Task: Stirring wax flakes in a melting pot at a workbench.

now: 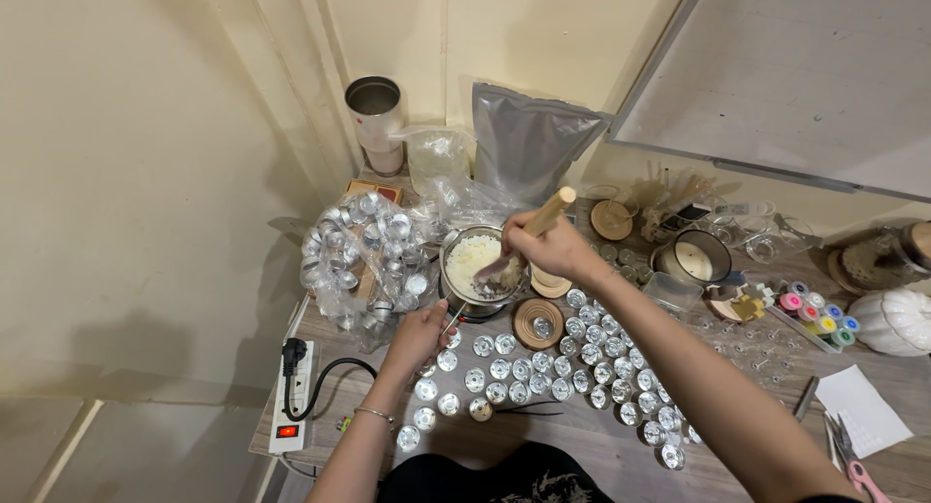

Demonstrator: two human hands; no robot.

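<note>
Over the metal pot [475,268], the right hand [548,246] has its grip wrapped round a wooden-handled spatula [529,233] — long axis slanting, handle end up-right toward the wall, blade down-left in white wax flakes. Left hand [419,333] pinches the pot's thin handle [454,319]. Small tealight cups [543,367] crowd the counter [582,435] just beside.
</note>
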